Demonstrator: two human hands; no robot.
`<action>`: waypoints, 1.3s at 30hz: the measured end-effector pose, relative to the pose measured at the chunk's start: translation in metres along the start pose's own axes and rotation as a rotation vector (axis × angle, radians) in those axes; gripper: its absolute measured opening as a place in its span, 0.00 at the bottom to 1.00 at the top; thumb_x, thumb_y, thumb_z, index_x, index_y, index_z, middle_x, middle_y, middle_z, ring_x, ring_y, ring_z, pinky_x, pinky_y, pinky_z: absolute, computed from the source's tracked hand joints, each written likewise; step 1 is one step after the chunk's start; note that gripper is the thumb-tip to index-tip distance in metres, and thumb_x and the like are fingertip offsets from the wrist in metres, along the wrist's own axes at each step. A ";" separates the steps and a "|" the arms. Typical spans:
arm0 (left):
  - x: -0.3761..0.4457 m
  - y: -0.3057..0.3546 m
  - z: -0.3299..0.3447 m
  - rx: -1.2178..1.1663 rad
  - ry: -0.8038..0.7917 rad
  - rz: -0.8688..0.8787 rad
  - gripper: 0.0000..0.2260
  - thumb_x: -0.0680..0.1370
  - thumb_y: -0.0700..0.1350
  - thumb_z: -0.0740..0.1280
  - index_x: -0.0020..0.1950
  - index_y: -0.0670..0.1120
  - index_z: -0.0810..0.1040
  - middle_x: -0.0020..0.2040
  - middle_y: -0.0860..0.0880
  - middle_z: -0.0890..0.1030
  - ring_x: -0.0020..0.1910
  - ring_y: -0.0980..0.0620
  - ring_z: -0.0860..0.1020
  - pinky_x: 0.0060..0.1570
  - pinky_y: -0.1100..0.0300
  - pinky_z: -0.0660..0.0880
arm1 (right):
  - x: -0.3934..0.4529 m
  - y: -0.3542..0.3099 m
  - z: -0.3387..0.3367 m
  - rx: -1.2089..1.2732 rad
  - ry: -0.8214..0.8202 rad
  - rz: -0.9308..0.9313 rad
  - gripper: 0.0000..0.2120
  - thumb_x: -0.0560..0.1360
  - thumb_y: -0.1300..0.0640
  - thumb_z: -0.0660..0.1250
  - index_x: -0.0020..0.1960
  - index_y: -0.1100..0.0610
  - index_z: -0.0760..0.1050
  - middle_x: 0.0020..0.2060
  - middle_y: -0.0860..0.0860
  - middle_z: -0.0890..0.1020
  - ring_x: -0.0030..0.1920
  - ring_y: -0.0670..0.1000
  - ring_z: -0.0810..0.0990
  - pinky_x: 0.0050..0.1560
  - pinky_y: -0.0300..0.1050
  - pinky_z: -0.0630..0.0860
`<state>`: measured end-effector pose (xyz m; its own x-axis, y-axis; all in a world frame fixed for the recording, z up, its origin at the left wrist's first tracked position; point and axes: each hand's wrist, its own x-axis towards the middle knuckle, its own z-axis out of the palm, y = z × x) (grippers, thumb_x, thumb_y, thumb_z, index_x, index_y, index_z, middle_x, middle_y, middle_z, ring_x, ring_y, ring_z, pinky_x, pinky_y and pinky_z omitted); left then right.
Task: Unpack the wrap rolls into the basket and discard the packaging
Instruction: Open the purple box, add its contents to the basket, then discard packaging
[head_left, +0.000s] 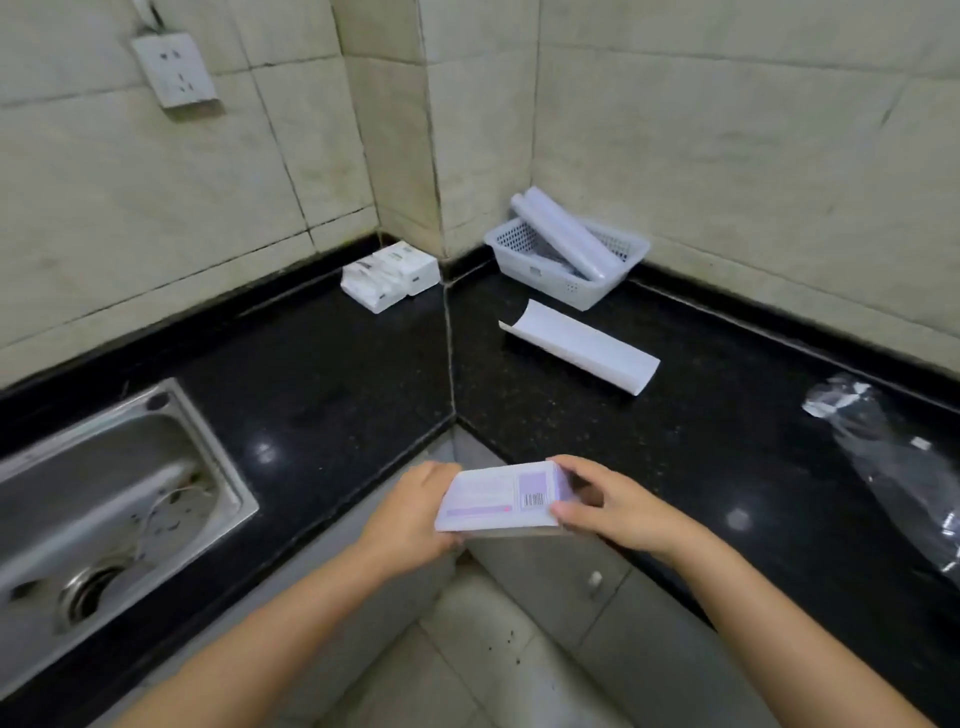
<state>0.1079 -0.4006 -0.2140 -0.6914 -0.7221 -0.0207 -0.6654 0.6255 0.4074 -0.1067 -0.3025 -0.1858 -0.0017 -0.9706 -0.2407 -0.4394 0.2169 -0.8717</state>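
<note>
A white perforated basket (563, 291) stands in the far corner of the black counter, with white wrap rolls (563, 234) lying slanted in it. In front of it lies a curled white paper sleeve (582, 345). A folded white and purple packaging sheet (501, 496) with a barcode is held over the counter's inner corner. My left hand (410, 512) grips its left edge and my right hand (608, 501) pinches its right edge. A crumpled clear plastic wrapper (893, 457) lies on the counter at the right.
A steel sink (104, 514) is set into the counter at the left. White tissue packs (389, 275) lie against the back wall. A wall socket (174, 70) hangs above. Cabinet doors with a knob (596, 578) and a tiled floor are below.
</note>
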 end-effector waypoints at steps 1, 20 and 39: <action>-0.001 -0.015 -0.005 0.015 0.012 -0.024 0.21 0.71 0.47 0.70 0.61 0.44 0.73 0.59 0.45 0.76 0.60 0.46 0.72 0.54 0.57 0.69 | 0.014 -0.007 0.009 0.012 0.006 0.018 0.15 0.73 0.57 0.68 0.54 0.40 0.70 0.51 0.42 0.76 0.47 0.43 0.76 0.51 0.36 0.73; 0.112 -0.182 -0.057 0.060 -0.173 -0.346 0.20 0.71 0.45 0.70 0.62 0.45 0.71 0.61 0.48 0.75 0.59 0.51 0.74 0.57 0.59 0.72 | 0.261 -0.048 0.049 0.004 -0.029 0.138 0.19 0.67 0.64 0.72 0.57 0.57 0.74 0.49 0.50 0.76 0.41 0.47 0.76 0.41 0.38 0.74; 0.156 -0.225 -0.055 0.042 -0.321 -0.301 0.27 0.71 0.48 0.69 0.68 0.45 0.67 0.64 0.47 0.74 0.61 0.50 0.74 0.61 0.58 0.72 | 0.323 -0.032 0.035 0.253 -0.141 0.298 0.16 0.73 0.72 0.58 0.47 0.54 0.77 0.42 0.49 0.81 0.42 0.45 0.81 0.38 0.35 0.79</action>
<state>0.1654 -0.6707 -0.2590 -0.5133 -0.7496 -0.4179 -0.8566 0.4180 0.3024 -0.0616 -0.6198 -0.2503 0.0351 -0.8416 -0.5390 -0.2039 0.5219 -0.8283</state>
